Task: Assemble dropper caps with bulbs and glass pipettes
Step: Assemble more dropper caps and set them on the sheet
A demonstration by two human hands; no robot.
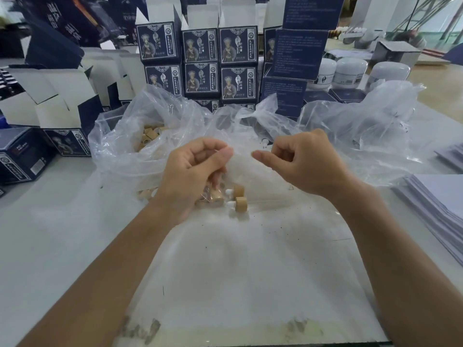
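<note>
My left hand [198, 171] hovers over a clear plastic bag [250, 246] spread on the table, its fingers curled round several wood-coloured dropper caps [213, 196] that show below the palm. Just right of them lie two assembled droppers [240, 199] with white bulbs and tan caps; one thin glass pipette [270, 203] points right. My right hand [300, 164] is held beside the left, fingers curled, thumb tip toward the left thumb; I see nothing in it. More loose tan caps [150, 136] fill an open bag behind. A few white bulbs [264, 144] show in the middle bag.
Crumpled clear bags [363, 136] ring the work spot. Stacked dark-blue printed cartons [200, 61] stand behind, open cartons [50, 101] at the left, white jars [348, 71] at the back right. A pile of white leaflets [441, 201] lies at the right edge.
</note>
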